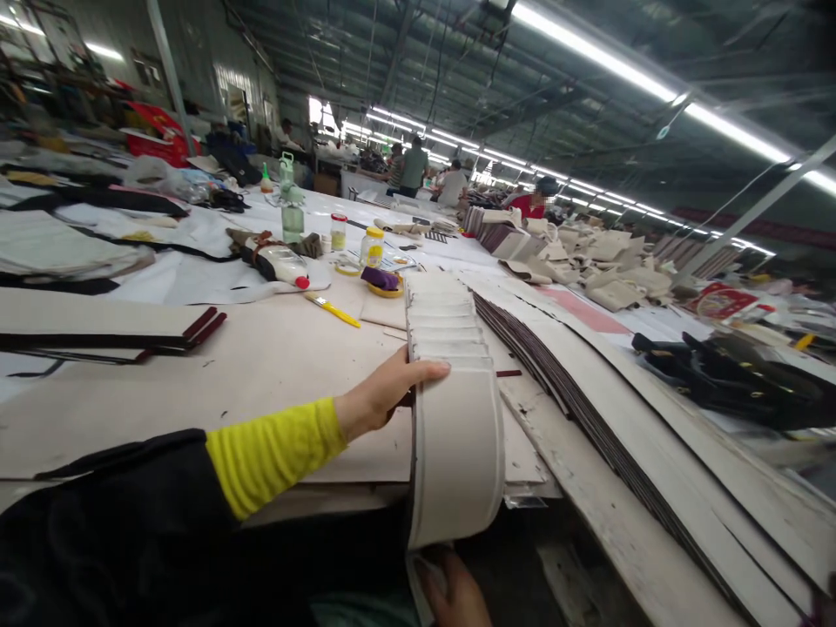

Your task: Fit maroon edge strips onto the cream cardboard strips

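Note:
A stack of long off-white strips [457, 444], staggered at the far end, hangs over the table's front edge and curls under. My left hand [385, 387] is closed on its left side, thumb flat on the top strip and fingers underneath, mostly hidden. Low in the picture, my right hand [457, 594] is closed around the strips' curled lower end; part of that hand is in shadow. Past the strips' far end lie a purple cloth [382, 279] and a yellow-handled brush [334, 310].
To the right lies a tall pile of long pale strips with dark edges [601, 392]. Dark-edged panels [97, 322] lie left. Jars [372, 247], a green bottle [292, 218] and a white bottle [278, 261] stand or lie farther back. People [414, 165] are in the background.

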`<action>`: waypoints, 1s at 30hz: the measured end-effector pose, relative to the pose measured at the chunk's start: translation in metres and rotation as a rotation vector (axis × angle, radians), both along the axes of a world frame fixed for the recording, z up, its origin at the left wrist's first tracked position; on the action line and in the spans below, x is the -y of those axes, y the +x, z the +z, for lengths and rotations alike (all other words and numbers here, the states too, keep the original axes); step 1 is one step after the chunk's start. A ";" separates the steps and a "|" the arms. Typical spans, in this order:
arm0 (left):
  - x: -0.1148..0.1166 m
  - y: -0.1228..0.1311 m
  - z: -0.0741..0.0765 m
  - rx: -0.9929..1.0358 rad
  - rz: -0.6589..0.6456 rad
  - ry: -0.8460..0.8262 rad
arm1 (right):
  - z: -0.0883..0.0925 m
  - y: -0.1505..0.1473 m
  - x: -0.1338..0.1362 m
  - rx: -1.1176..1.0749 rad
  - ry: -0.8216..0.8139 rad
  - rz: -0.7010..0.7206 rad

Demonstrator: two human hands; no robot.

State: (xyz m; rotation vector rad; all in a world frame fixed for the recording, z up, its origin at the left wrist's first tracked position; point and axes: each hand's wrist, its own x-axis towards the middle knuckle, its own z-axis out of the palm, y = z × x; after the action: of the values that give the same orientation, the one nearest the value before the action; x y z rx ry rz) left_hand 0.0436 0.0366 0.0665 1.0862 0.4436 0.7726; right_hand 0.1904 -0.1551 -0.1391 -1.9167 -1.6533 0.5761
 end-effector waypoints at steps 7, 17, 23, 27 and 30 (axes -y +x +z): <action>0.013 -0.048 -0.030 -0.239 0.117 0.047 | -0.019 -0.046 -0.045 -0.043 -0.175 0.334; 0.019 -0.056 -0.066 -0.345 0.149 0.032 | 0.146 -0.054 -0.033 -0.286 0.202 0.729; -0.002 -0.049 -0.046 -0.281 0.075 0.008 | 0.161 -0.043 -0.068 0.079 0.521 0.471; -0.010 -0.048 -0.058 -0.344 0.094 0.046 | 0.135 -0.051 -0.089 0.126 0.554 0.361; -0.013 -0.048 -0.069 -0.347 0.158 0.128 | 0.123 -0.054 -0.095 0.115 0.540 0.320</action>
State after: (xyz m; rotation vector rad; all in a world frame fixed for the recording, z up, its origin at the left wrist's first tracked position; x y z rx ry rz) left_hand -0.0047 0.0496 -0.0025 1.3235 0.7896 0.7604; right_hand 0.1362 -0.0596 -0.0158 -1.3278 -1.9597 0.1083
